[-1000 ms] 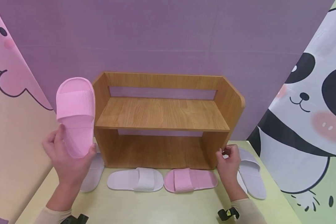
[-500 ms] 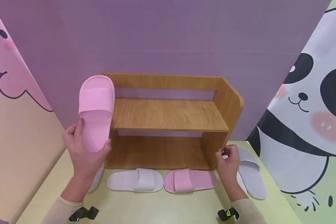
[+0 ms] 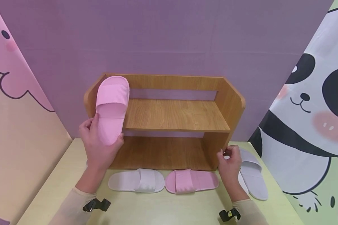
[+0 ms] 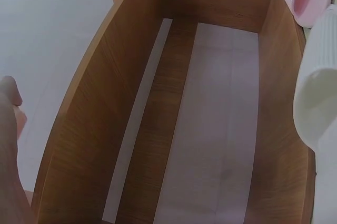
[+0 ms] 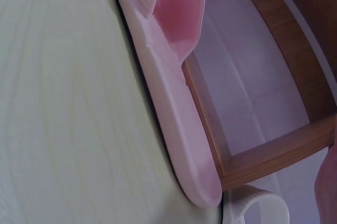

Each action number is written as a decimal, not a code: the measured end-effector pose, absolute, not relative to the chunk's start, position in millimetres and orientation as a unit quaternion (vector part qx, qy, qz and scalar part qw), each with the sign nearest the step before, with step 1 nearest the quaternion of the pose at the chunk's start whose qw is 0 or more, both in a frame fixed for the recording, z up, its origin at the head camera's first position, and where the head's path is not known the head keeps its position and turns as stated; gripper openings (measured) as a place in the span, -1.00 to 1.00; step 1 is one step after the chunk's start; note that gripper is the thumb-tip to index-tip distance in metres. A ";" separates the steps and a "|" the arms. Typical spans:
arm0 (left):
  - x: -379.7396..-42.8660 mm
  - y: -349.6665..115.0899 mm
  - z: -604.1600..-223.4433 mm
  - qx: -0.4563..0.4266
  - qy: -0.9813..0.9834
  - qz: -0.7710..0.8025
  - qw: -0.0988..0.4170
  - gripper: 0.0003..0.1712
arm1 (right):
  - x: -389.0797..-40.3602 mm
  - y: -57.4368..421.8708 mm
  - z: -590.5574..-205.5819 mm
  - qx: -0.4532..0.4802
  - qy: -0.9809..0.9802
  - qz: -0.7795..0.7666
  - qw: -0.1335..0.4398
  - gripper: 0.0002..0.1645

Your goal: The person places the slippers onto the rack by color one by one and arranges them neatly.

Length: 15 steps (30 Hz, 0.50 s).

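A pink slipper (image 3: 112,109) is held up by its heel end in my left hand (image 3: 99,143), thumb on one side and fingers on the other. It stands upright, strap toward the top, in front of the left part of a two-tier wooden shoe rack (image 3: 169,115). Low on the rack's right side panel, my right hand (image 3: 231,164) grips the front edge between thumb and curled fingers. Along the rack's foot lie a white slipper (image 3: 135,180) and a second pink slipper (image 3: 191,181), both strap up.
Right of my right hand lies a greyish slipper (image 3: 253,175), with a white one (image 3: 243,184) partly hidden beside it. A purple wall (image 3: 169,37) rises behind the rack. A panda panel (image 3: 304,125) borders the pale table (image 3: 157,207) on the right.
My left hand has carried the pink slipper rightward from left of the rack to in front of its left part. My right hand has stayed on the side panel.
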<state>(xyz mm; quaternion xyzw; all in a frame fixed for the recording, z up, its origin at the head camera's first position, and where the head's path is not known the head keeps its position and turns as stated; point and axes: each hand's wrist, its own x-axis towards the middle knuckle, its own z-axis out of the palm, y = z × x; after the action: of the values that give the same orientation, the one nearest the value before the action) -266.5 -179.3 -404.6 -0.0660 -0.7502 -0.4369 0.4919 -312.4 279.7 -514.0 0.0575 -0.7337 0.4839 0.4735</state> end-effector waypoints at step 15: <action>-272.7 -168.3 -384.4 0.001 -0.816 -0.407 0.410 0.16 | -312.6 275.5 -512.5 0.055 -0.730 0.480 0.482 -0.80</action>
<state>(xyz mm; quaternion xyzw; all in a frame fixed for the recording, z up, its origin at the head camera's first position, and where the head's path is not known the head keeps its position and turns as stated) -272.7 -168.3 -384.4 0.0010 -0.8163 -0.4067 0.4102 -312.6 275.5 -512.5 0.0552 -0.7304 0.4804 0.4824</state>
